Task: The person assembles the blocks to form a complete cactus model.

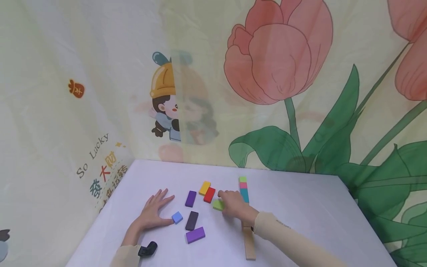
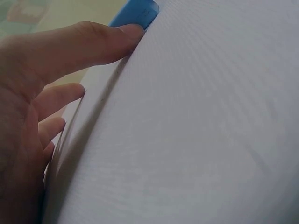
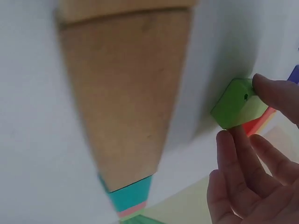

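Note:
In the head view my left hand point(image 1: 152, 212) lies on the table with its fingers spread. Its thumb tip touches a small light blue block point(image 1: 177, 217), and the left wrist view shows that thumb against the blue block point(image 2: 135, 13) too. My right hand point(image 1: 236, 204) pinches a light green block point(image 1: 218, 205). Seen from the right wrist, the thumb is on one side of the green block point(image 3: 237, 103) and the fingertips of the right hand point(image 3: 254, 177) are on the other. A red block point(image 1: 209, 195) and a yellow block point(image 1: 205, 188) touch just beyond it.
A row of blocks runs along the right, with a wooden block point(image 1: 248, 243) nearest and a teal block point(image 1: 244, 195) farther off, partly under my right forearm. Purple blocks point(image 1: 195, 235) and a black block point(image 1: 191, 221) lie between the hands. A printed curtain point(image 1: 200, 155) hangs behind the table.

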Tool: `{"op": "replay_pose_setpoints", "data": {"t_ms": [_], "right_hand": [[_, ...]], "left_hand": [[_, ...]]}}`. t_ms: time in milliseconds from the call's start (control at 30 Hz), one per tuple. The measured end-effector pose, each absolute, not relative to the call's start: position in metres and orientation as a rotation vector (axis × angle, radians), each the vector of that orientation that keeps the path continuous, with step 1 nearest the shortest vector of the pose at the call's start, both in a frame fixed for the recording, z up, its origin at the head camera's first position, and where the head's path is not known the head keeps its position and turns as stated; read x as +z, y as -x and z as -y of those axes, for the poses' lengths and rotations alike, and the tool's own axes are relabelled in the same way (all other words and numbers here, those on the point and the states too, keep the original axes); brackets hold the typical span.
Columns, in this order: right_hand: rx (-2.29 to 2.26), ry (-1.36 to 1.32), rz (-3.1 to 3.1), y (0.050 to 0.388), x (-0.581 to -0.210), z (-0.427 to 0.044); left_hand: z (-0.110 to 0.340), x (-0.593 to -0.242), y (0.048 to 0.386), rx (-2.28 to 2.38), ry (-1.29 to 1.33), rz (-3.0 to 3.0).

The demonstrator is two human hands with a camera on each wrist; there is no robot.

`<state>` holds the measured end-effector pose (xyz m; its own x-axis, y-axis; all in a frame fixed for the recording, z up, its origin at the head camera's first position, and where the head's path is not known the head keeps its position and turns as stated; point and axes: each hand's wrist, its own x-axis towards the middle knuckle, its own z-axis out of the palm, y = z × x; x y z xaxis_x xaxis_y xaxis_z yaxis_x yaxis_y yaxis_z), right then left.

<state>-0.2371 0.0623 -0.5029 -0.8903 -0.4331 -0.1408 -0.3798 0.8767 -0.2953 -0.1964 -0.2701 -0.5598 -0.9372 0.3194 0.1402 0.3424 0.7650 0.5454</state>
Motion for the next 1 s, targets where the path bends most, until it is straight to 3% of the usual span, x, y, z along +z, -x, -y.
{"op": "replay_pose_setpoints", "data": {"t_ms": [367, 1000], "right_hand": [[-0.497, 0.76, -2.852, 0.248, -0.511, -0.094], [-0.521, 0.799, -2.933, 0.245, -0.514, -0.109]], "left_hand": [[0.27, -0.559, 0.195, -0.895, 0.563, 2.903], [0.269, -0.559, 0.195, -0.899, 0.556, 2.909]]}}
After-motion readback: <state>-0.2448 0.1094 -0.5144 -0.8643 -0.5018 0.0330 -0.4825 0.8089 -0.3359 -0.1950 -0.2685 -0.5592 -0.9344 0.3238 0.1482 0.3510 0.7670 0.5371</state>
